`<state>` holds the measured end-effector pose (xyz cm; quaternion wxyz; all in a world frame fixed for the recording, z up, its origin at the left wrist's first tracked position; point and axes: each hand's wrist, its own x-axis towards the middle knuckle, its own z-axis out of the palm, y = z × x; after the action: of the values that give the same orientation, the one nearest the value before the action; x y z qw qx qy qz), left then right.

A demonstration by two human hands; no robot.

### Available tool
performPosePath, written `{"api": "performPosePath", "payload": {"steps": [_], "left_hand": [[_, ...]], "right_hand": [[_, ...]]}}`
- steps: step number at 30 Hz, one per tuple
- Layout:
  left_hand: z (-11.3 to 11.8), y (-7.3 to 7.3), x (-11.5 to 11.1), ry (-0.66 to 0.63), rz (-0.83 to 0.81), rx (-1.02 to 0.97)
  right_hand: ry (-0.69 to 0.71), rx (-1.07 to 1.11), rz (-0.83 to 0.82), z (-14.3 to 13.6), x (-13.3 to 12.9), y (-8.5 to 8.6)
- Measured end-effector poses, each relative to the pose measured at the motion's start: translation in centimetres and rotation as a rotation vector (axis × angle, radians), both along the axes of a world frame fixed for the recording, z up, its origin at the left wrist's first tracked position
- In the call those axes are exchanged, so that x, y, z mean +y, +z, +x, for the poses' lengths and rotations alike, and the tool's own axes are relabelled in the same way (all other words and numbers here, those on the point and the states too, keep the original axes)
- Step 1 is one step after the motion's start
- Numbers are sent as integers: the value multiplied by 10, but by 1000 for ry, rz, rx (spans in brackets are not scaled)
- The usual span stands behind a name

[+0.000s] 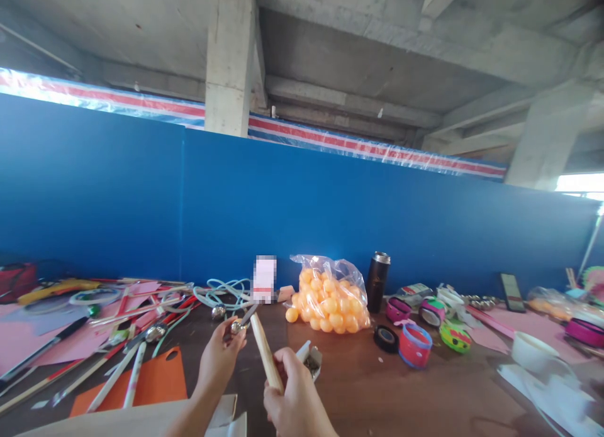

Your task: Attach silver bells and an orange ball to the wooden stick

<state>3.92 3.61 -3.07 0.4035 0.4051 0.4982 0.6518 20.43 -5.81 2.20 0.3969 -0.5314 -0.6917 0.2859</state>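
My left hand point(221, 352) is closed in a pinch around a small shiny metal ball, which looks like a jingle bell point(236, 327). A thin greyish strip point(250, 312) runs up from beside it; whether the two are joined I cannot tell. My right hand point(299, 393) wraps round a pale wooden stick point(265, 349), whose upper end tilts left near the bell. Just beyond the right hand, partly covered by it, sits a small open box point(314, 361) with small dark pieces in it. Another shiny ball point(218, 312) lies on the table behind my left hand.
A clear bag of orange balls point(330, 298) stands ahead, with a black flask point(378, 283) beside it. Black tape point(385, 339) and a red-blue ring point(415, 346) lie to the right, near a white cup point(533, 355). Sticks, paper and an orange sheet point(155, 383) crowd the left.
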Motion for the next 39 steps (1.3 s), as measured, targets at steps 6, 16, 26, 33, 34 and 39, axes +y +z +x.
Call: {"api": "performPosePath", "payload": {"steps": [6,16,26,33,34,39], "left_hand": [[0,-1,-1,-5,4,-9],[-1,-4,2,7,-17,-40],[0,-6,2,33,-43,-14],[-1,-6,3,37,-65,-8],[-1,-7,3,41,-68,-22],[-1,-5,3,68,-65,-35]], "right_hand": [[-2,-8,64,-1,-3,5],[-9,-47,68,1,-1,4],[-5,-30,52,0,4,-8],[1,-21,46,-2,5,-12],[1,-25,40,-2,5,-13],[-3,-3,55,-1,5,-11]]}}
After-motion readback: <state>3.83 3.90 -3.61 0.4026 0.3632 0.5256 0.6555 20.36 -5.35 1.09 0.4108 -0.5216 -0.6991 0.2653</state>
